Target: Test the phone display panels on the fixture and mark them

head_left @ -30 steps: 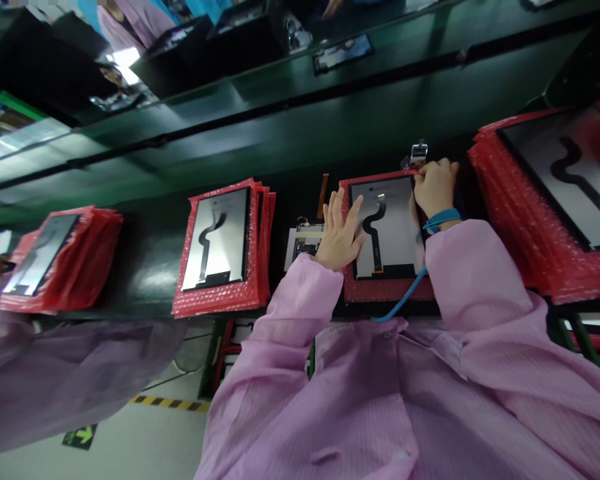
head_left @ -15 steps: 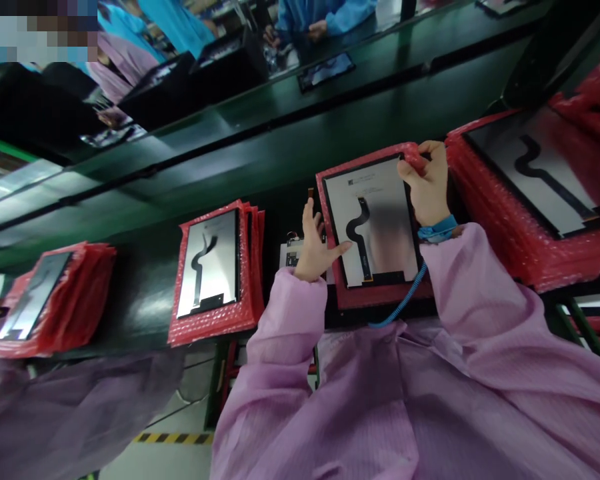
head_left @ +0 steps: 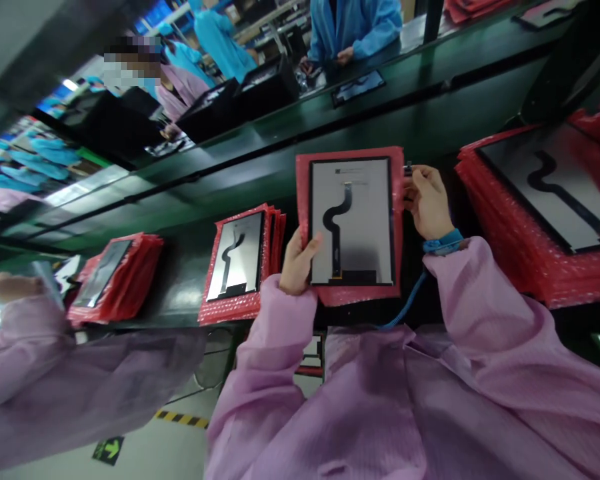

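Observation:
A tablet display panel (head_left: pixel 367 220) lies back side up on a red bubble-wrap sheet (head_left: pixel 350 295) in front of me. Its back is silver with a dark border, and a black S-shaped flex cable (head_left: pixel 336 240) runs down it. My left hand (head_left: pixel 300 260) grips the left edge of panel and wrap, thumb on top. Just past the right edge, my right hand (head_left: pixel 427 197) has its fingers pinched together. A small dark piece (head_left: pixel 408 169) shows at those fingertips, too small to make out. Around my right wrist sits a blue strap (head_left: pixel 443 243) with a coiled cord.
To the right stands a tall stack of panels in red wrap (head_left: pixel 535 267). Smaller wrapped stacks (head_left: pixel 205 315) (head_left: pixel 140 293) line the dark bench leftward. A co-worker's hand (head_left: pixel 13 287) is at the far left. Across the green ledge lies another panel (head_left: pixel 359 89).
My left hand has closed on the left edge of the panel and wrap. My right hand has let go of the wrap's upper right corner. The panel now sits straighter. My view has shifted left.

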`<state>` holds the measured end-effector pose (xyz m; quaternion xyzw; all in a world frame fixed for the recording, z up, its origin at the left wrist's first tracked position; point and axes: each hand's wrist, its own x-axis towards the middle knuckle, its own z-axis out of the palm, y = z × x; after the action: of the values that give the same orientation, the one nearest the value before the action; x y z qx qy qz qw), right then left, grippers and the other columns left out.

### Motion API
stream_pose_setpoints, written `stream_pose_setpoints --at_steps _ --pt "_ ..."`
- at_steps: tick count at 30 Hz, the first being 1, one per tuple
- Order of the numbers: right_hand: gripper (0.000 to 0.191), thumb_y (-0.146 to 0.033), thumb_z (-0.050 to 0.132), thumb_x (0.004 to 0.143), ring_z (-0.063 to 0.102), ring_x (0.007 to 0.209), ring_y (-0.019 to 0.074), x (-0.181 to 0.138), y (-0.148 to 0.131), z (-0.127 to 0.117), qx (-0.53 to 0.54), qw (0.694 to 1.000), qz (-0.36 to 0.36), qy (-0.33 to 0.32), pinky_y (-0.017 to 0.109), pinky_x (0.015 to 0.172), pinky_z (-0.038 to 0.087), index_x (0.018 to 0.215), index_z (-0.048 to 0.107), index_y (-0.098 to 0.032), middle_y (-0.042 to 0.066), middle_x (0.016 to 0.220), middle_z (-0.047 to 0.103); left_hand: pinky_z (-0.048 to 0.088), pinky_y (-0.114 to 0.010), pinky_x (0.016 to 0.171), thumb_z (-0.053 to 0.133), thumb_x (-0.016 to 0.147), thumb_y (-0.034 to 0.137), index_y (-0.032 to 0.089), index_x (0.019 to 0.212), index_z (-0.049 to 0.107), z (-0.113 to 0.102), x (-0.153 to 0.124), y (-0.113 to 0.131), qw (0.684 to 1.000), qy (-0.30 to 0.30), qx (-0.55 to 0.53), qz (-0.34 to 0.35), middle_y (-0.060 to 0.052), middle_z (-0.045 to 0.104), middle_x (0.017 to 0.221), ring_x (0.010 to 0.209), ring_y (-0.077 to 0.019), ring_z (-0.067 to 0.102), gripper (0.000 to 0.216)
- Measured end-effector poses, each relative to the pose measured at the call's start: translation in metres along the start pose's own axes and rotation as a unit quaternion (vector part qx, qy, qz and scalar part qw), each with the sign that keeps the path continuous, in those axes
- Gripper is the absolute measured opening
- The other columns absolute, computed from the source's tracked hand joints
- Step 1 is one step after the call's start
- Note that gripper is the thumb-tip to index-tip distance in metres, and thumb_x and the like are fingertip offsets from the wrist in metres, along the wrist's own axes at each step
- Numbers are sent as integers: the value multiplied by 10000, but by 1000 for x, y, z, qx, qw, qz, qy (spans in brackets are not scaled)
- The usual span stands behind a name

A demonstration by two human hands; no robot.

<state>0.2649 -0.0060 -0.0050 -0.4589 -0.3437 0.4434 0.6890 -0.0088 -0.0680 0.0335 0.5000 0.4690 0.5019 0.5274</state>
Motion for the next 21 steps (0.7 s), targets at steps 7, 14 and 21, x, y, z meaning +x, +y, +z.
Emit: stream_pose_setpoints --at_steps 7,14,21 --pt "137 -225 577 868 647 696 120 -16 -12 7 -52 975 212 -49 209 590 480 988 511 -223 11 856 731 522 -209 517 548 1039 323 168 945 695 -122 -3 85 962 160 102 -195 4 714 675 585 -126 645 234" --pt "106 -127 540 873 641 684 121 -24 -8 13 -86 965 233 -88 228 609 495 952 542 -199 28 845 715 486 -157 516 639 991 365 235 900 659 -212 -3 84 937 187 217 -202 79 696 628 522 -72 584 159" --pt "72 -150 528 912 632 677 118 -17 4 11 -146 962 205 -109 228 600 511 958 511 -202 38 847 690 389 -203 551 868 651 276 268 814 704 -256 -12 74 880 211 414 -93 83 622 584 551 -113 554 231"
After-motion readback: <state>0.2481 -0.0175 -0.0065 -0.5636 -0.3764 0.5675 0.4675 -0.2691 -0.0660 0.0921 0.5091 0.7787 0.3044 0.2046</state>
